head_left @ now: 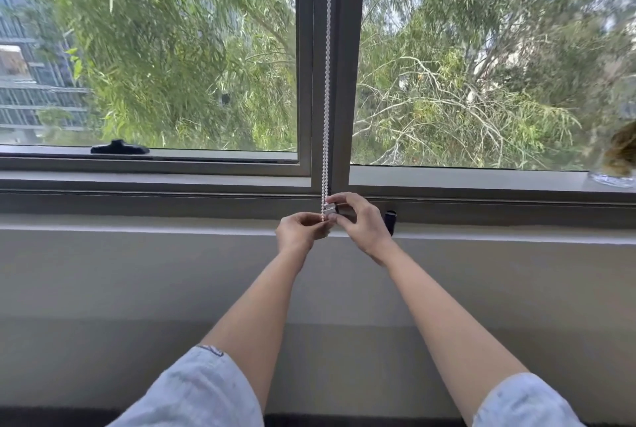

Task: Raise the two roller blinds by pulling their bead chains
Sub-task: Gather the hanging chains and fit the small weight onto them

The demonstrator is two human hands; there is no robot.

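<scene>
A white bead chain point(327, 82) hangs straight down the grey centre mullion point(344, 82) of the window, from the top edge to the sill. At its lower end sits a small silver chain holder point(329, 209). My left hand point(300, 230) pinches the bottom of the chain just below the holder. My right hand point(361, 222) grips the holder from the right, thumb and forefinger around it. No blind fabric shows over either pane; both panes show trees outside.
A black window handle point(119, 147) lies on the left pane's lower frame. A second black handle point(390, 220) sticks out just right of my right hand. A glass vase point(616, 172) stands on the sill at far right. A plain grey wall runs below the sill.
</scene>
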